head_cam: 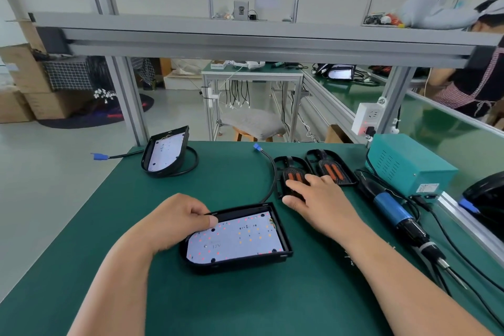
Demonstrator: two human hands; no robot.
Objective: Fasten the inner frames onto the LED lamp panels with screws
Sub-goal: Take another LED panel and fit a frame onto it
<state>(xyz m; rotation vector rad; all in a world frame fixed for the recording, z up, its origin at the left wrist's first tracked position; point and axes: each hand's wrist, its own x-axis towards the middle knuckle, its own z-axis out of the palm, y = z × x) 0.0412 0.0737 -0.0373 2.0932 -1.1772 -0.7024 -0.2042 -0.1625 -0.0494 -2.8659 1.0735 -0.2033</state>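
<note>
Frame pickup for the open lamp panel (237, 237).
My left hand (180, 222) pinches its rim; my right hand (316, 199), fingers spread, rests on the nearest inner frame (293, 181), next seated inside.

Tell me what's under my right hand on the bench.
The right hand rests on a black inner frame with orange strips; a second inner frame lies beside it. The near part of the covered frame is hidden by the fingers.

Two LED lamp panels on the bench: one near (237, 239), one far left (166, 151). Two inner frames, (293, 176) and (331, 169). One electric screwdriver (395, 213), one teal power box (409, 166), and two hands, (177, 219) and (321, 199).
</note>
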